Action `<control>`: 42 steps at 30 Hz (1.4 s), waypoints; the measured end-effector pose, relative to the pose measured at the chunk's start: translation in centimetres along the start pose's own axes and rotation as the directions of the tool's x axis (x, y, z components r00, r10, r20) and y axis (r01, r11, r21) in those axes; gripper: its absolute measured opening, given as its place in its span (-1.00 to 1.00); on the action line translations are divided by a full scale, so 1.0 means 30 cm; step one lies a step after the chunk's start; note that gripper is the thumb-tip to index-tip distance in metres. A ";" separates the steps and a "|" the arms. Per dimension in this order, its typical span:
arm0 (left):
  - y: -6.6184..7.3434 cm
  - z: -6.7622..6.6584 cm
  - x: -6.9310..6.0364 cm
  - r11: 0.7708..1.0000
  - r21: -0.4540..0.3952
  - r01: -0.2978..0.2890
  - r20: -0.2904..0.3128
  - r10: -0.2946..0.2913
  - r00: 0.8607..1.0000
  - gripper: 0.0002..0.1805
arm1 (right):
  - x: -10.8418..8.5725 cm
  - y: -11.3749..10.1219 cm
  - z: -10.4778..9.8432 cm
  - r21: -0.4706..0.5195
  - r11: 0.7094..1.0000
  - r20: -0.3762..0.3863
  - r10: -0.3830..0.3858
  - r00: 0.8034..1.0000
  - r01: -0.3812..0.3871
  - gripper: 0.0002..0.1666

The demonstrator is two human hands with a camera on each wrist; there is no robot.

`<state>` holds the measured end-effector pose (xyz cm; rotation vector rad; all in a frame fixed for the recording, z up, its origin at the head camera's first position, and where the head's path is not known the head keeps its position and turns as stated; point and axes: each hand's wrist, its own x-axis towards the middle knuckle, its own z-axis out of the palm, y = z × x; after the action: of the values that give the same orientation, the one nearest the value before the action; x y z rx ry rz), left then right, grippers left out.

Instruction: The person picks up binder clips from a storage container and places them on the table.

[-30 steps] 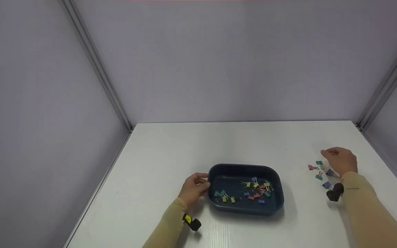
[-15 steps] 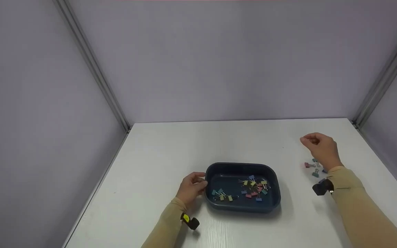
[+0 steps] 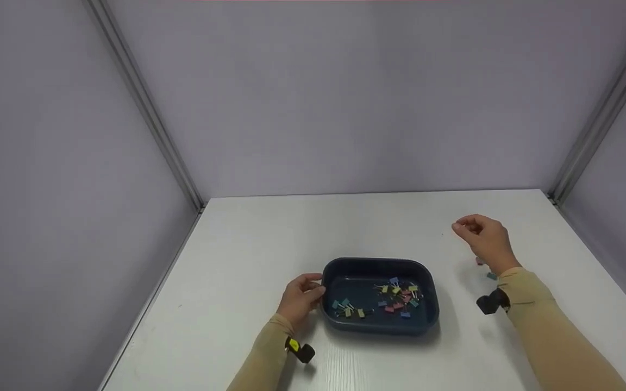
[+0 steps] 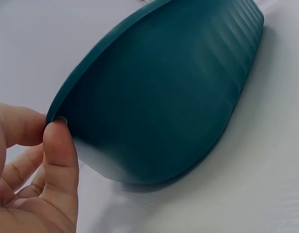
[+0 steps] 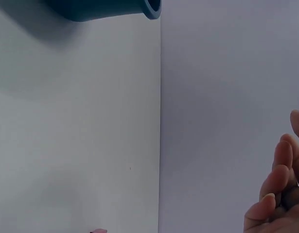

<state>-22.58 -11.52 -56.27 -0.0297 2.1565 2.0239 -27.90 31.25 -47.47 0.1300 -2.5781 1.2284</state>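
I have the dark blue tray [image 3: 381,328] resting near the middle of the bench [image 3: 248,244], with the left hand [image 3: 296,300] at its left end: thumb and forefinger pinch the rim, a narrow grip that seems meant only to steady it. Inside, one small group of binder clips, with a yellow clip [image 3: 361,313] in it, lies toward the near left, and a larger mixed group, with a red clip [image 3: 398,306] among it, lies toward the right. The right hand [image 3: 487,238] hovers to the right of the tray and farther off, thumb and fingertips drawn close together; I cannot tell from either view whether that grip holds a clip or nothing. Below it on the bench I make out a loose pink clip [image 3: 479,261] and a loose teal clip [image 3: 492,276], both partly hidden by the hand and wrist. I judge the step in hand to be the passage between these loose clips and the tray. If a clip is pinched there, the next move calls for bringing it left and nearer, over the rim, then parting the fingers low above the tray floor; if not, for reaching back right to the loose ones
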 end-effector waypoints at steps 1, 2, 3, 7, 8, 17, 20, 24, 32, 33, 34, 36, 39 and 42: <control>0.000 0.002 0.002 1.000 0.002 -0.002 0.001 0.002 1.000 -0.60 | -0.001 -0.007 0.007 0.004 1.000 0.005 0.001 1.000 -0.001 -0.50; -0.001 0.003 0.005 1.000 0.005 -0.007 0.003 0.007 1.000 -0.60 | -0.002 -0.013 0.015 0.010 1.000 0.009 0.000 1.000 0.000 -0.50; -0.003 0.004 0.009 1.000 0.006 -0.012 0.004 0.012 1.000 -0.60 | -0.001 -0.020 0.024 0.013 1.000 0.012 -0.007 1.000 0.007 -0.51; -0.006 0.011 0.019 1.000 0.004 -0.012 -0.007 0.012 1.000 -0.61 | 0.006 -0.049 0.059 0.035 0.998 0.036 -0.047 0.998 0.046 -0.54; -0.007 0.013 0.021 1.000 0.003 -0.018 -0.009 0.018 1.000 -0.61 | 0.008 -0.056 0.067 0.039 0.998 0.041 -0.058 0.997 0.056 -0.54; -0.009 0.003 0.017 0.999 0.011 -0.043 -0.017 0.043 0.999 -0.62 | 0.015 -0.111 0.116 0.071 0.991 0.086 -0.116 0.989 0.110 -0.63; -0.010 0.004 0.020 0.999 0.013 -0.039 -0.019 0.040 0.999 -0.62 | 0.024 -0.140 0.138 0.073 0.986 0.098 -0.159 0.982 0.153 -0.68; -0.010 0.008 0.021 0.999 0.013 -0.040 -0.019 0.040 0.999 -0.63 | 0.035 -0.184 0.178 0.051 0.973 0.110 -0.229 0.967 0.225 -0.73; -0.015 0.005 0.018 0.999 -0.006 -0.047 -0.016 0.047 0.999 -0.63 | 0.027 -0.255 0.295 0.074 0.959 0.230 -0.282 0.931 0.272 -0.72; -0.016 0.005 0.017 0.999 -0.014 -0.047 -0.014 0.047 0.999 -0.62 | 0.025 -0.259 0.311 0.079 0.958 0.249 -0.286 0.926 0.274 -0.71; -0.016 0.005 0.014 0.999 -0.021 -0.046 -0.013 0.046 0.999 -0.62 | 0.023 -0.261 0.327 0.083 0.957 0.266 -0.289 0.920 0.277 -0.71; -0.016 0.006 0.008 0.998 -0.039 -0.046 -0.011 0.046 0.999 -0.61 | 0.016 -0.266 0.357 0.086 0.954 0.297 -0.300 0.906 0.288 -0.72; -0.009 0.011 -0.007 0.997 -0.063 -0.053 -0.001 0.053 0.999 -0.59 | -0.002 -0.272 0.393 0.091 0.946 0.358 -0.322 0.877 0.310 -0.72; 0.015 0.015 -0.028 0.996 -0.062 -0.064 0.010 0.064 0.998 -0.59 | -0.022 -0.277 0.421 0.101 0.937 0.435 -0.343 0.833 0.333 -0.70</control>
<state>-21.76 -11.13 -55.74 0.0432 2.1138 2.1198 -28.28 16.18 -49.00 0.9382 -2.7386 1.1936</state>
